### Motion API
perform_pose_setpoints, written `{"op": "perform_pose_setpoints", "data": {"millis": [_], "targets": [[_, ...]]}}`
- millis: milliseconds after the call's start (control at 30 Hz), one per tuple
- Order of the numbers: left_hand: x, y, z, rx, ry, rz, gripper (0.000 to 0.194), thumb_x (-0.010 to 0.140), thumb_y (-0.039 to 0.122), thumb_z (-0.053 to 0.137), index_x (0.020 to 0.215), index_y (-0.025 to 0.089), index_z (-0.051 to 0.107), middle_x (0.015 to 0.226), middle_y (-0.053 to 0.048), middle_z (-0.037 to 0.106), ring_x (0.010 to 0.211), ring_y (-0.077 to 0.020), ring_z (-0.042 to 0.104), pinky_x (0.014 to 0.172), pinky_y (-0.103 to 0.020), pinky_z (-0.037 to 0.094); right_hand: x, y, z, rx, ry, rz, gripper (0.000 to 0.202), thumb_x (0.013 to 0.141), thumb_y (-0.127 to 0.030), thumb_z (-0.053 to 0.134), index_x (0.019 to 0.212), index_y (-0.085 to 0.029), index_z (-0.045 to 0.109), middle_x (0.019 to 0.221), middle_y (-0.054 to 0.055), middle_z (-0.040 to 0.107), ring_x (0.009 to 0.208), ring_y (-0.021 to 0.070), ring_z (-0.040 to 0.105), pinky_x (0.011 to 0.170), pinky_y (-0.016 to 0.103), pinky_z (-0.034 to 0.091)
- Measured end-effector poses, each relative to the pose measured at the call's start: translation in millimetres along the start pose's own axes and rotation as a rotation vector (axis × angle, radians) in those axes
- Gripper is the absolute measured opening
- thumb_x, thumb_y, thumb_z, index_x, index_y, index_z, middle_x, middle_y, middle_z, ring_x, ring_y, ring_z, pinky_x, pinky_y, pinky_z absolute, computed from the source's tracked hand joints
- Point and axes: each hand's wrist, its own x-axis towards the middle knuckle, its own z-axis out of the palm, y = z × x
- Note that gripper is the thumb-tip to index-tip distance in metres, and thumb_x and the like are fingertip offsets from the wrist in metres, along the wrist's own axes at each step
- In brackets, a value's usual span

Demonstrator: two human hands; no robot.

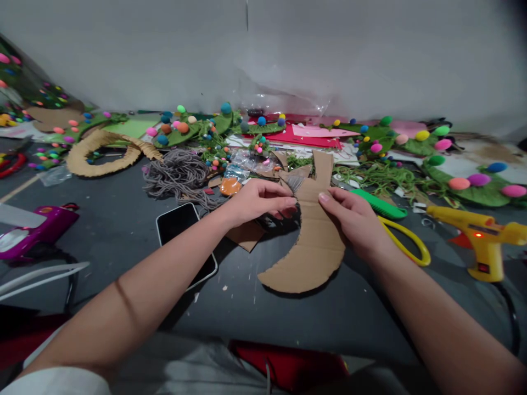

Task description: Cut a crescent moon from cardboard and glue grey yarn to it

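A curved piece of brown cardboard (315, 249), crescent-like below with a narrow upright strip at the top, is held up just over the dark table. My right hand (354, 219) grips its right edge, thumb on the front face and fingers behind. At the inner left edge, my left hand (263, 203) has its thumb and fingers curled together in a pinch against the cardboard; its fingertips are partly hidden. Beneath my left forearm lies a phone (177, 222) with a dark screen. A smaller cardboard scrap (247, 236) rests under my left hand.
A yellow glue gun (486, 236) with a lit red light lies right, near yellow-handled scissors (407, 241) and a green-handled tool (381, 204). A purple glue gun (45, 230) is left. Grey yarn (177, 173), a wrapped ring (99, 156) and pom-pom-trimmed green leaves (469, 181) line the back.
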Motion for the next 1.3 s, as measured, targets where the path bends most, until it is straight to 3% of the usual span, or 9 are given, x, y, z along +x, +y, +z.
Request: {"op": "perform_pose_setpoints", "data": {"millis": [567,800,967,1067,1167,1300], "targets": [[-0.3,0.1,2.7,-0.063,0.013,-0.005,0.015,0.091,0.028,0.073,0.093,0.014,0.078,0.090,-0.007,0.081,0.077,-0.0130,0.077,0.071,-0.022,0.062,-0.4,4.7,2.8,0.042,0.010,-0.052,0.027,0.085,-0.046,0.076,0.100,-0.024,0.075,0.095,0.004,0.080,0.080,0.0220,0.074,0.073,0.033,0.058],[0.6,-3.4,4.0,0.037,0.078,0.072,0.010,0.088,0.024,0.072,0.087,0.016,0.078,0.078,-0.004,0.079,0.068,-0.0112,0.073,0.065,-0.021,0.060,-1.7,6.1,2.1,-0.379,0.206,-0.321,0.028,0.091,-0.046,0.068,0.098,-0.020,0.073,0.093,0.007,0.077,0.082,0.0236,0.070,0.067,0.032,0.052],[-2.2,-1.7,7.7,0.308,0.124,0.238,0.014,0.089,0.021,0.066,0.080,0.015,0.076,0.068,-0.001,0.073,0.057,-0.0098,0.065,0.057,-0.021,0.054,-7.2,0.7,5.7,-0.539,0.265,-0.416,0.022,0.091,-0.039,0.067,0.093,-0.018,0.073,0.081,0.005,0.074,0.070,0.0196,0.065,0.060,0.029,0.047],[-4.4,1.1,8.2,0.632,0.179,0.420,0.013,0.088,0.019,0.063,0.082,0.016,0.074,0.069,-0.001,0.072,0.059,-0.0116,0.063,0.058,-0.024,0.050,-9.3,-3.1,6.5,-0.608,0.278,-0.442,0.019,0.090,-0.036,0.068,0.090,-0.018,0.074,0.074,0.003,0.071,0.064,0.0176,0.061,0.056,0.028,0.042],[-7.5,6.1,7.2,0.975,0.159,0.616,0.014,0.088,0.017,0.058,0.085,0.016,0.072,0.075,-0.003,0.072,0.066,-0.0145,0.063,0.064,-0.028,0.047,-10.3,-5.4,5.9,-0.655,0.269,-0.446,0.019,0.089,-0.035,0.069,0.089,-0.017,0.075,0.070,0.002,0.068,0.060,0.0165,0.057,0.055,0.028,0.039],[-11.5,12.9,6.1,1.242,0.114,0.680,0.018,0.091,0.016,0.051,0.087,0.015,0.068,0.080,-0.006,0.069,0.076,-0.0190,0.064,0.067,-0.031,0.047,-11.6,-8.4,5.9,-0.706,0.210,-0.396,0.023,0.090,-0.037,0.066,0.085,-0.016,0.075,0.066,0.002,0.066,0.059,0.0160,0.053,0.055,0.028,0.038]]}}
